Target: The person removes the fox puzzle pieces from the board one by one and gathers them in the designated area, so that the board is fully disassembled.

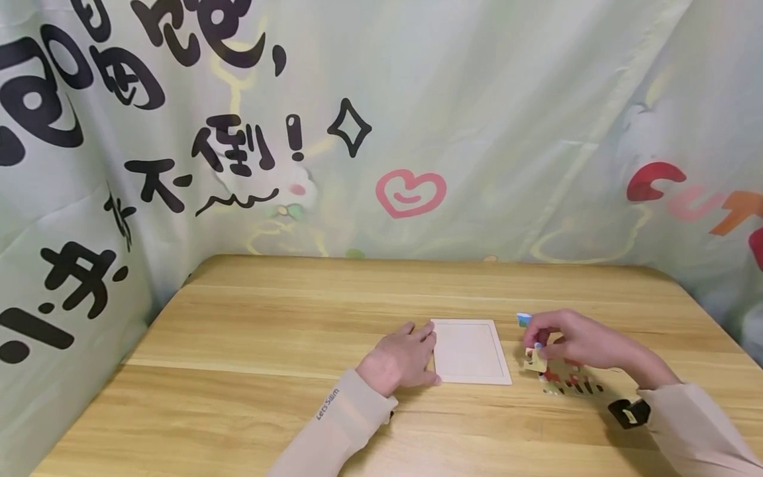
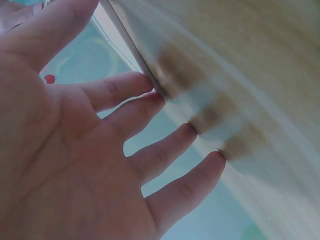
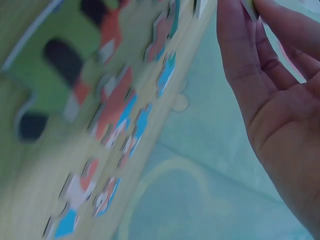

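Observation:
A flat white puzzle tray (image 1: 467, 351) with a thin inner outline lies on the table. Along its left edge rests my left hand (image 1: 402, 361), fingers spread and nearly straight; the left wrist view shows its fingertips (image 2: 159, 98) at the tray's side. To the tray's right, my right hand (image 1: 587, 341) pinches a yellowish jigsaw piece (image 1: 535, 361) between thumb and fingers. Only a thin edge of that piece (image 3: 251, 9) shows in the right wrist view. Beneath this hand lie several loose jigsaw pieces (image 3: 112, 107) in red, blue, green and black, partly hidden in the head view.
A blue jigsaw piece (image 1: 524, 320) lies just beyond the right hand's fingers. Near the right cuff is a black object (image 1: 628, 413), apparently worn on the wrist. The wooden table (image 1: 268, 331) backs onto a printed curtain (image 1: 477, 99).

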`<state>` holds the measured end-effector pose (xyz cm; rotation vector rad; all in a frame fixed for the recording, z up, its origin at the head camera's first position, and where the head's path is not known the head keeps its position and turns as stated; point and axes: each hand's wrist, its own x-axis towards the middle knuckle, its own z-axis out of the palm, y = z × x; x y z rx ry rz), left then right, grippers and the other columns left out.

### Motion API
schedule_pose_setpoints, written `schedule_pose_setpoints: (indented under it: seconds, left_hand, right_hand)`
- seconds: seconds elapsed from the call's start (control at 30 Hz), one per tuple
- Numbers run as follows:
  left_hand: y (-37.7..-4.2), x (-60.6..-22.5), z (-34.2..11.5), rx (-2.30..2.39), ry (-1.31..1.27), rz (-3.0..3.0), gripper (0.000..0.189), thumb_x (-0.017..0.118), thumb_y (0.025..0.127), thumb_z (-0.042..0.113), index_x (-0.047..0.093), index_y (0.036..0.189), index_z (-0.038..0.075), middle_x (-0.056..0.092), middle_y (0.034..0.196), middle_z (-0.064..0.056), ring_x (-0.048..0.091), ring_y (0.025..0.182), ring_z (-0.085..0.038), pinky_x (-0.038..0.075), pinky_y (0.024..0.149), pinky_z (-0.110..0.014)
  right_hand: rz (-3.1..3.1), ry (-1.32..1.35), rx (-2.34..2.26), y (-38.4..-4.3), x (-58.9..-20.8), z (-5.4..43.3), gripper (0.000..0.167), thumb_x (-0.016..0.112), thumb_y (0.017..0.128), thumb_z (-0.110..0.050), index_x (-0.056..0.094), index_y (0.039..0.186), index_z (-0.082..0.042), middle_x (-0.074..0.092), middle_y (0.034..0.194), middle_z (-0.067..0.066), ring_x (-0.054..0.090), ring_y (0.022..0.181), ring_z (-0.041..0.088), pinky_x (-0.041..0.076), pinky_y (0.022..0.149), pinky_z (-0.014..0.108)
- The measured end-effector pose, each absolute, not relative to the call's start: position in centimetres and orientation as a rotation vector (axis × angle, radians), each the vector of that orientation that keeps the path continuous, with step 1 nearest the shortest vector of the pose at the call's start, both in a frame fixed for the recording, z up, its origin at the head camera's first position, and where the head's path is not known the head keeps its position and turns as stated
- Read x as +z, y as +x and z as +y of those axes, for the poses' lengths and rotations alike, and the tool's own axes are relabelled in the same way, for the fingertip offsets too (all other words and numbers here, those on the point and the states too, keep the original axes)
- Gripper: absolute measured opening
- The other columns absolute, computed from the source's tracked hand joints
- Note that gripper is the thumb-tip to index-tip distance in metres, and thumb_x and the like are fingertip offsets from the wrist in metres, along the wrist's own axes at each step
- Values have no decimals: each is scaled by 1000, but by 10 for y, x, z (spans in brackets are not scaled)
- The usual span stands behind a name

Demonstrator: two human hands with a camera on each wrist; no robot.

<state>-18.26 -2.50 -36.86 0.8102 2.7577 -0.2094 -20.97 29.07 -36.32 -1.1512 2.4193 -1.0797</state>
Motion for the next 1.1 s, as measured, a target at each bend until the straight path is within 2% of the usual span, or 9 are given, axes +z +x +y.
schedule_pose_setpoints:
  seconds: [0.27, 0.43, 0.7, 0.93, 1.1]
  left_hand:
    - [-183, -368, -25, -221, 814, 2755, 75, 59, 98, 56, 39, 157, 15, 25, 166, 4, 28, 149, -21, 32, 115, -27]
    - [-183, -368, -25, -220, 810, 2757, 75, 59, 98, 56, 39, 157, 15, 25, 166, 4, 29, 149, -21, 34, 114, -28]
    - [-183, -368, -25, -200, 807, 2760, 75, 60, 97, 56, 40, 157, 15, 26, 165, 4, 30, 149, -22, 35, 114, -28]
    - [-183, -368, -25, -197, 804, 2758, 76, 59, 97, 56, 39, 157, 14, 25, 166, 4, 29, 149, -22, 34, 115, -29]
    - [-183, -368, -25, -218, 813, 2758, 75, 59, 98, 56, 39, 157, 14, 25, 166, 4, 29, 149, -22, 33, 115, -28]
  right_hand:
    - [2395, -1098, -1122, -204, -365, 317, 23, 60, 92, 15, 66, 101, -6, 65, 93, 3, 57, 72, 11, 50, 52, 31]
    - [2403, -1139, -1141, -200, -368, 334, 30, 57, 90, 20, 66, 101, -6, 64, 90, 3, 58, 71, 15, 47, 53, 30]
    - [2487, -1068, -1047, -192, -371, 356, 27, 60, 91, 17, 67, 101, -7, 67, 94, -2, 61, 84, 8, 49, 63, 24]
    - [2455, -1117, -1084, -191, -375, 372, 34, 57, 88, 23, 67, 101, -6, 67, 92, 0, 60, 79, 11, 49, 59, 25]
    - [2444, -1069, -1087, -188, -376, 382, 31, 56, 89, 23, 67, 101, -4, 68, 94, -2, 61, 79, 10, 49, 59, 25]
